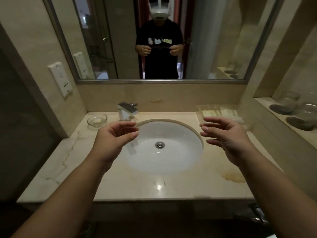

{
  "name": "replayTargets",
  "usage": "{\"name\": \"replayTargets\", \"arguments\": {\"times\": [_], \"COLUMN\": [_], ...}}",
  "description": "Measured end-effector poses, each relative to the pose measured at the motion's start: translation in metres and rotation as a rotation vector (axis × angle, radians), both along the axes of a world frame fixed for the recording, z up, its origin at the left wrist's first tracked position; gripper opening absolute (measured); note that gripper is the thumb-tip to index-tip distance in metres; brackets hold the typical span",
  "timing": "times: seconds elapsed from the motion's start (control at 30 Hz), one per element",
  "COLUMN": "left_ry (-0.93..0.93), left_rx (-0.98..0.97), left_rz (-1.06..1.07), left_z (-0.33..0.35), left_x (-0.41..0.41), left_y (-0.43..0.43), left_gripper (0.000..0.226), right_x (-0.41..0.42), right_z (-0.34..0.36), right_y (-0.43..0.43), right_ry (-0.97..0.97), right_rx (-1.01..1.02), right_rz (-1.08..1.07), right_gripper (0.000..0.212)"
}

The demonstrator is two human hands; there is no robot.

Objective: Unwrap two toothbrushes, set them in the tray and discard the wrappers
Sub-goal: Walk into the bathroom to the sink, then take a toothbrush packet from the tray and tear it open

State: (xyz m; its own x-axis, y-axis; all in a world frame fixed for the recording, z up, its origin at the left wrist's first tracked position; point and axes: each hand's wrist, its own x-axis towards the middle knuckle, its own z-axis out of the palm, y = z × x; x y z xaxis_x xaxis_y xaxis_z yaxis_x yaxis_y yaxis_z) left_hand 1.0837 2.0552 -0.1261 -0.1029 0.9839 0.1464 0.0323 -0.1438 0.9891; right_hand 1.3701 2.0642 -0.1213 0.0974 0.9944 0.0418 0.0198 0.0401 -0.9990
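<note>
White basin [164, 157], two hands raised above it.
Left hand [111, 141] and right hand [229, 140]: fingers loosely curled, nothing visibly held; clear tray [223, 109] just beyond the right hand.

Both bare forearms reach forward from near the viewer, one on each side of the sink [180, 134]. The left hand [116, 140] hangs over the sink's left rim, palm turned inward towards the basin, fingers loosely curved with a gap between their tips. It grips nothing that can be made out. The right hand [226, 138] hangs beside the sink's right rim, palm turned towards the basin too, fingers slightly spread and gently bent. The two palms face each other across the sink, well apart and roughly level.
</note>
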Motion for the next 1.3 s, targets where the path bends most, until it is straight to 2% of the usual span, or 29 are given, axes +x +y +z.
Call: {"name": "replayTargets", "arguments": {"times": [0.47,0.63,0.93,1.3], "left_ry": [-0.042,-0.039,-0.015,-0.020], "left_rx": [-0.057,-0.074,-0.131,-0.157], "left_rz": [0.297,0.313,0.051,-0.347], "left_z": [-0.037,-0.041,-0.057,-0.070], "left_x": [0.000,0.001,0.047,0.182], "left_y": [0.073,0.101,0.197,0.274], "left_gripper": [0.028,0.027,0.028,0.028], "right_x": [-0.026,-0.026,0.027,0.136], "right_z": [-0.034,-0.046,-0.054,-0.069], "right_y": [0.143,0.172,0.207,0.185], "right_ry": [-0.010,-0.021,-0.012,0.067], "right_rx": [-0.087,-0.124,-0.166,-0.217], "right_rz": [0.289,0.315,0.099,-0.254], "right_gripper": [0.024,0.024,0.025,0.023]}}
